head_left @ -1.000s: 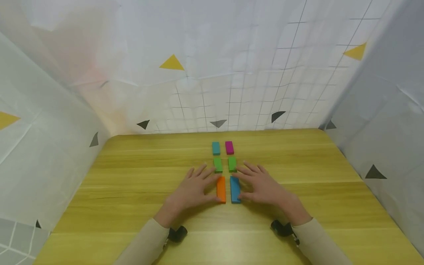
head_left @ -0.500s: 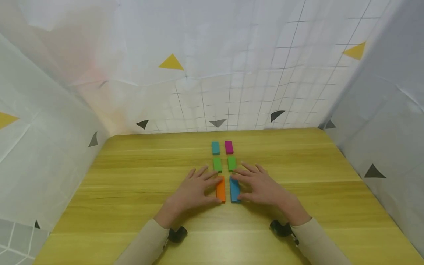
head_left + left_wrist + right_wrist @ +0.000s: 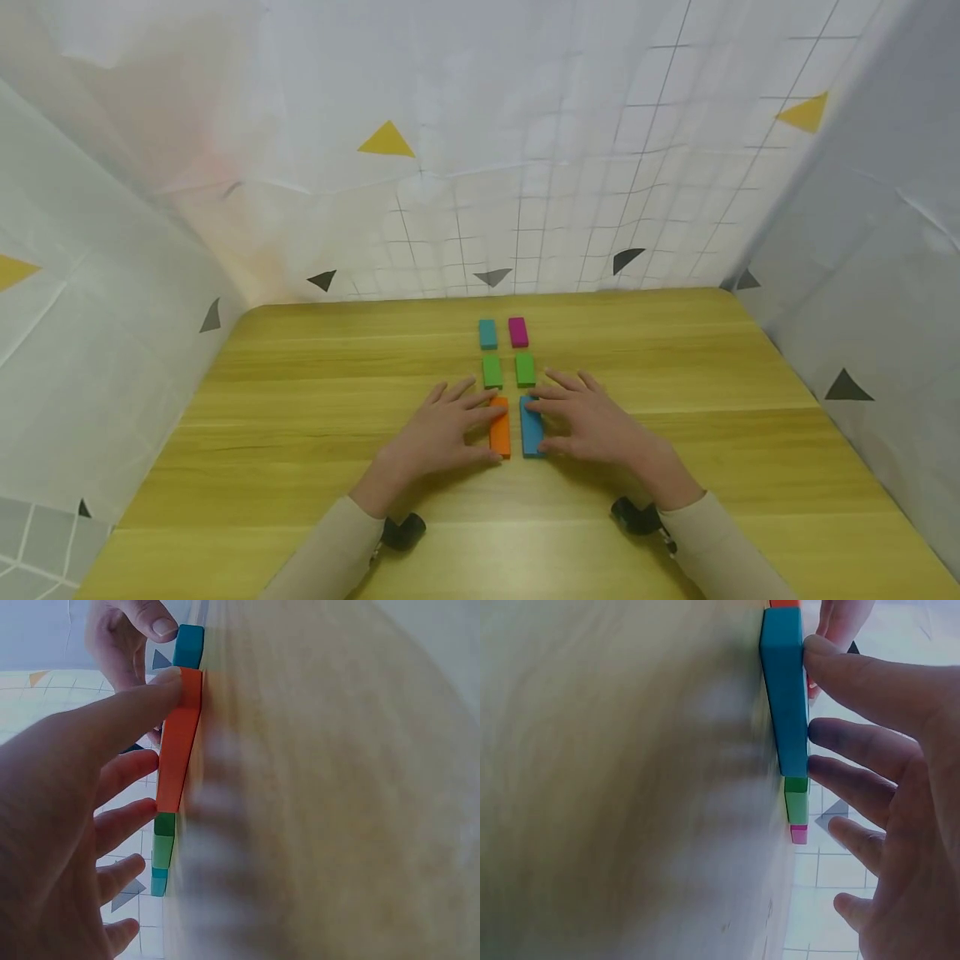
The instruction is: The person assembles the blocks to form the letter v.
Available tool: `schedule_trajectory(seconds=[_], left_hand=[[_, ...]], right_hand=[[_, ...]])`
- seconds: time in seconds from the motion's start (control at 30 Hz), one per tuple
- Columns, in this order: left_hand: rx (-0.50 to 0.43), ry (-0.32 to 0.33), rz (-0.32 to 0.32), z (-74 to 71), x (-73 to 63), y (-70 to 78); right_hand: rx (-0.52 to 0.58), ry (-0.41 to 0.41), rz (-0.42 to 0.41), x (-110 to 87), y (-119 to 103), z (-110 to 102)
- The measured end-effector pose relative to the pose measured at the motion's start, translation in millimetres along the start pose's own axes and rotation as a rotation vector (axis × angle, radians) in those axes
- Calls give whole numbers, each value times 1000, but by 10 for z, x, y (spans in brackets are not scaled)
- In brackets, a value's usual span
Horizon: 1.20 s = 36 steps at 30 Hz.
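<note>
An orange block (image 3: 499,435) and a blue block (image 3: 531,432) lie side by side on the table, parallel, with a narrow gap between. My left hand (image 3: 435,432) spreads along the orange block from the left. In the left wrist view its thumb is at the near end of the orange block (image 3: 177,750), with index and middle fingertips at its upper face. From the right, my right hand (image 3: 603,423) mirrors this pose. Its thumb and two fingertips touch the upper face of the blue block (image 3: 786,697) in the right wrist view; the other fingers are spread apart.
Beyond the long blocks lie two smaller green blocks, a left green block (image 3: 492,372) and a right green block (image 3: 525,370). Farther back are a teal block (image 3: 487,333) and a magenta block (image 3: 518,332). White sheets (image 3: 480,225) enclose the wooden table (image 3: 315,358) behind and on both sides.
Both index fingertips have come slightly nearer to me, over the far parts of the orange and blue blocks. The blocks keep their arrangement; the view shifts very slightly.
</note>
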<state>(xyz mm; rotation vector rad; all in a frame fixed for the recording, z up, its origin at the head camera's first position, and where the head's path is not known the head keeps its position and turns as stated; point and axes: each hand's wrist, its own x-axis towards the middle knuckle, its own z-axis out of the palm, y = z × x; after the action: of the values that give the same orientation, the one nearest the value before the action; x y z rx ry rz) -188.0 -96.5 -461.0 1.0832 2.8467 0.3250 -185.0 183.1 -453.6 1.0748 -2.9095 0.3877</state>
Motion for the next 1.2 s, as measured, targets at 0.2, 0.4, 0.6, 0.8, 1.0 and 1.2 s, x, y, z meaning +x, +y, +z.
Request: schedule_trajectory(seconds=[0.2, 0.4, 0.6, 0.8, 1.0, 1.2], left_hand=[[-3, -8, 3, 3, 3, 3], [-10, -9, 1, 1, 24, 3], [-13, -3, 2, 11, 44, -6], [-15, -6, 1, 5, 55, -11], [-10, -19, -2, -13, 73, 7], [-12, -15, -2, -28, 81, 26]], right_hand=[[7, -16, 13, 8, 10, 14], [35, -36, 37, 7, 0, 6], [44, -57, 55, 7, -27, -11], [44, -74, 70, 10, -52, -24], [57, -76, 73, -1, -66, -34], [73, -80, 82, -3, -62, -27]])
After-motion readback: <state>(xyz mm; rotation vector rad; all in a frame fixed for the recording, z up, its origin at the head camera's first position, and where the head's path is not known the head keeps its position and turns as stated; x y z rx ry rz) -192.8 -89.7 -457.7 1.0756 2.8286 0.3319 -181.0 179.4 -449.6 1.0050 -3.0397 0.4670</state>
